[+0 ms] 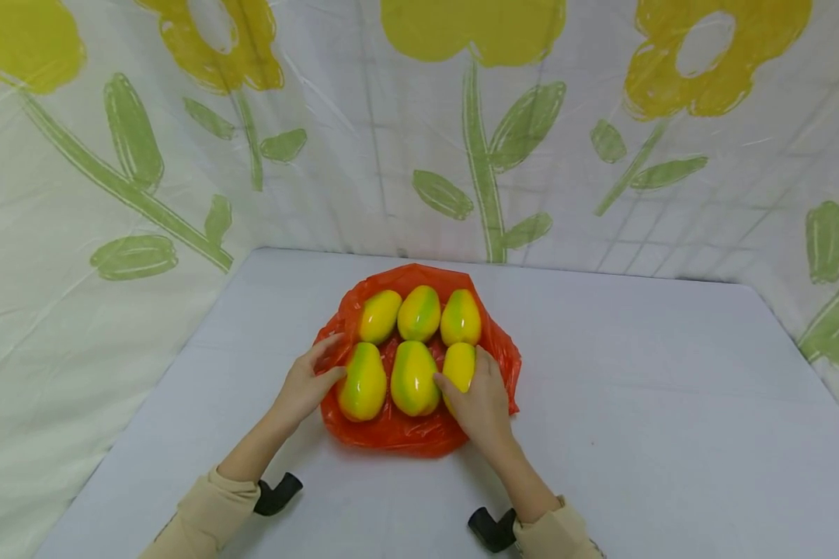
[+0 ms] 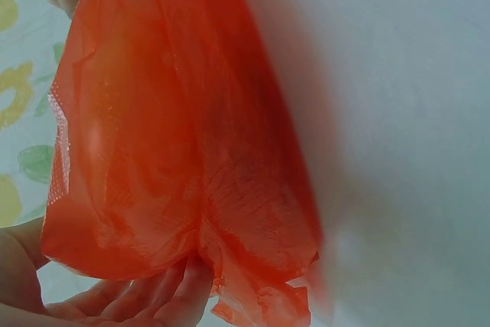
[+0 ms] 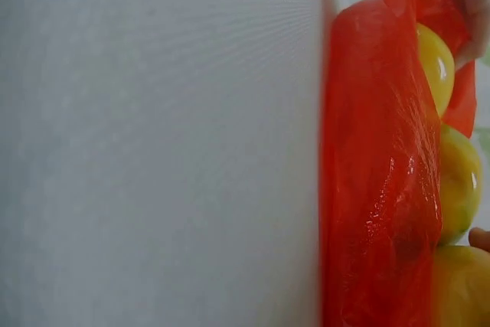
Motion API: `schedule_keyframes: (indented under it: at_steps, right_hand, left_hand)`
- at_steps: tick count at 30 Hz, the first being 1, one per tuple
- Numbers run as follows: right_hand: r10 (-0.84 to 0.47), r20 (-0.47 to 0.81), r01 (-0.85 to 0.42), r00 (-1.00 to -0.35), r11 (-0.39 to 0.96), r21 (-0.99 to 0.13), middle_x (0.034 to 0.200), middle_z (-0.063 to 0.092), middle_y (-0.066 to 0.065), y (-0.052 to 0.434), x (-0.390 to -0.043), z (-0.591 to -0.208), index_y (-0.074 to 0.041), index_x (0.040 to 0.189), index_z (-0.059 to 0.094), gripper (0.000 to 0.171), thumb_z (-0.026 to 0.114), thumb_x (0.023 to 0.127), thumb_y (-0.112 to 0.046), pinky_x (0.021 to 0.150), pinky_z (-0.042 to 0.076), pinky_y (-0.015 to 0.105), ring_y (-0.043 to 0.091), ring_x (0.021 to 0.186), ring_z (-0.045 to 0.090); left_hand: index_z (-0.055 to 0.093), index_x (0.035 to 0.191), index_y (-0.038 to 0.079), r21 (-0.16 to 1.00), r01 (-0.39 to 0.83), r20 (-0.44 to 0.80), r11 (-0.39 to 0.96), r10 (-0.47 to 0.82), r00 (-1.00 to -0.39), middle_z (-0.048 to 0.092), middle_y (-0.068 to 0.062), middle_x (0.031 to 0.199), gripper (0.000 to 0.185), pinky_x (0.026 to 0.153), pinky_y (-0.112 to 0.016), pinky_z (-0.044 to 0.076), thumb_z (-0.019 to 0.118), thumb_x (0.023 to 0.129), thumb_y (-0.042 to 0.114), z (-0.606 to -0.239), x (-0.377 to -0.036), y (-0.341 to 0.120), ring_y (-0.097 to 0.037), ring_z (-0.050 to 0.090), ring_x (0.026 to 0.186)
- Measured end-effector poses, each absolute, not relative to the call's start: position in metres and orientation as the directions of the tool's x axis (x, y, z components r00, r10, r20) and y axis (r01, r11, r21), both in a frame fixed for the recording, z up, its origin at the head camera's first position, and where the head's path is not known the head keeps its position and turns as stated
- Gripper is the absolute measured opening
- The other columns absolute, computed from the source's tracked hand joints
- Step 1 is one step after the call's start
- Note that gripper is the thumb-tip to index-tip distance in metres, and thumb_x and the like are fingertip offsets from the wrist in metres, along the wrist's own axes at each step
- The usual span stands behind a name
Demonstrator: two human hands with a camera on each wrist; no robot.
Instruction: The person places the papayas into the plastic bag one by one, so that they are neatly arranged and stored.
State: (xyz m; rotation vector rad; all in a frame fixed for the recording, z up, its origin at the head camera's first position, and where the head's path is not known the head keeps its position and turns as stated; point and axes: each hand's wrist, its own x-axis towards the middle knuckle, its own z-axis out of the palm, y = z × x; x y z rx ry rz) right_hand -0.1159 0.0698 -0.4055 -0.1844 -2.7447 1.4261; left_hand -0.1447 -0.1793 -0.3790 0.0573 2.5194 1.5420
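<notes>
Fruit arrangement appears to be the step in hand: in the head view six yellow-green mangoes (image 1: 414, 341) lie in two rows of three on an orange-red plastic bag (image 1: 391, 431) spread on the grey table (image 1: 657, 404). The left hand (image 1: 305, 386) rests at the bag's left edge, thumb against the front-left mango (image 1: 363, 382); the right hand (image 1: 485, 400) lies over the front-right mango (image 1: 459, 366), fingers loosely bent. Next move likely calls for gathering the bag's edges without rolling the fruit. Left wrist view: fingers (image 2: 164, 296) touch the bag's underside (image 2: 176, 151), loosely extended. Right wrist view: grip cannot be told; bag wall (image 3: 375, 189) stands beside the mangoes.
</notes>
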Motion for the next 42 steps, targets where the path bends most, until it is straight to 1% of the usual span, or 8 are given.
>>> schedule_keyframes:
  at_steps: [10, 17, 23, 27, 32, 37, 41, 42]
  right_hand:
    - [0.093, -0.04, 0.088, -0.995, 0.596, -0.798, 0.147, 0.035, 0.025, 0.072, -0.118, -0.406, 0.005, 0.149, 0.026, 0.084, 0.066, 0.089, -0.037, 0.102, 0.041, 0.057, 0.04, 0.13, 0.04]
    - [0.081, -0.103, 0.131, -0.991, 0.595, -0.793, 0.149, 0.031, 0.026, 0.076, -0.117, -0.407, 0.004, 0.151, 0.022, 0.088, 0.064, 0.089, -0.042, 0.102, 0.04, 0.059, 0.041, 0.132, 0.038]
    - [0.088, -0.117, 0.146, -0.989, 0.614, -0.776, 0.147, 0.033, 0.027, 0.078, -0.114, -0.407, 0.004, 0.15, 0.021, 0.089, 0.063, 0.089, -0.045, 0.096, 0.046, 0.057, 0.041, 0.128, 0.04]
    - [0.089, -0.125, 0.153, -0.988, 0.627, -0.764, 0.146, 0.034, 0.027, 0.078, -0.112, -0.405, 0.005, 0.15, 0.021, 0.088, 0.062, 0.089, -0.045, 0.095, 0.047, 0.057, 0.042, 0.128, 0.041]
    - [0.076, -0.123, 0.143, -0.989, 0.647, -0.749, 0.148, 0.032, 0.027, 0.078, -0.111, -0.403, 0.005, 0.15, 0.021, 0.089, 0.061, 0.09, -0.046, 0.097, 0.045, 0.057, 0.042, 0.129, 0.041]
    - [0.063, -0.098, 0.115, -0.993, 0.677, -0.727, 0.152, 0.03, 0.023, 0.08, -0.108, -0.396, 0.001, 0.152, 0.021, 0.089, 0.062, 0.089, -0.048, 0.099, 0.043, 0.058, 0.04, 0.134, 0.037]
    - [0.032, -0.058, 0.064, -0.998, 0.683, -0.728, 0.154, 0.029, 0.02, 0.086, -0.106, -0.385, -0.003, 0.153, 0.025, 0.086, 0.062, 0.089, -0.048, 0.1, 0.041, 0.059, 0.039, 0.138, 0.033]
    - [0.021, -0.048, 0.049, -0.999, 0.688, -0.724, 0.154, 0.029, 0.02, 0.088, -0.106, -0.382, -0.003, 0.152, 0.026, 0.085, 0.062, 0.09, -0.048, 0.101, 0.039, 0.06, 0.039, 0.139, 0.031]
  left_hand:
    - [0.037, 0.148, 0.004, 0.884, -0.069, -0.148, 0.462, 0.135, -0.98, 0.036, -0.021, 0.151, 0.055, 0.112, -0.057, 0.024, 0.049, 0.095, 0.008, -0.378, -0.146, -0.178, -0.039, 0.028, 0.14]
    - [0.036, 0.148, 0.004, 0.883, -0.061, -0.144, 0.466, 0.143, -0.979, 0.037, -0.023, 0.15, 0.055, 0.112, -0.056, 0.026, 0.049, 0.095, 0.008, -0.377, -0.146, -0.177, -0.039, 0.029, 0.139]
    - [0.036, 0.149, 0.003, 0.885, -0.056, -0.139, 0.462, 0.147, -0.979, 0.04, -0.024, 0.147, 0.055, 0.11, -0.056, 0.029, 0.049, 0.095, 0.008, -0.377, -0.146, -0.176, -0.04, 0.034, 0.135]
    - [0.036, 0.149, 0.004, 0.89, -0.059, -0.138, 0.452, 0.146, -0.98, 0.04, -0.023, 0.147, 0.055, 0.11, -0.055, 0.03, 0.049, 0.096, 0.007, -0.376, -0.145, -0.176, -0.039, 0.035, 0.135]
    - [0.037, 0.148, 0.004, 0.886, -0.059, -0.137, 0.46, 0.139, -0.981, 0.041, -0.024, 0.146, 0.055, 0.11, -0.054, 0.03, 0.049, 0.095, 0.008, -0.375, -0.145, -0.177, -0.039, 0.035, 0.135]
    - [0.038, 0.147, 0.003, 0.874, -0.035, -0.107, 0.484, 0.121, -0.987, 0.042, -0.023, 0.145, 0.055, 0.11, -0.053, 0.032, 0.053, 0.094, 0.009, -0.372, -0.144, -0.179, -0.038, 0.037, 0.134]
    - [0.036, 0.148, 0.004, 0.862, -0.007, -0.076, 0.507, 0.115, -0.991, 0.042, -0.023, 0.146, 0.058, 0.108, -0.052, 0.036, 0.057, 0.095, 0.015, -0.37, -0.142, -0.18, -0.039, 0.04, 0.133]
    - [0.036, 0.149, 0.005, 0.857, 0.001, -0.068, 0.516, 0.114, -0.991, 0.041, -0.023, 0.146, 0.059, 0.107, -0.052, 0.037, 0.058, 0.096, 0.017, -0.37, -0.141, -0.181, -0.039, 0.041, 0.132]
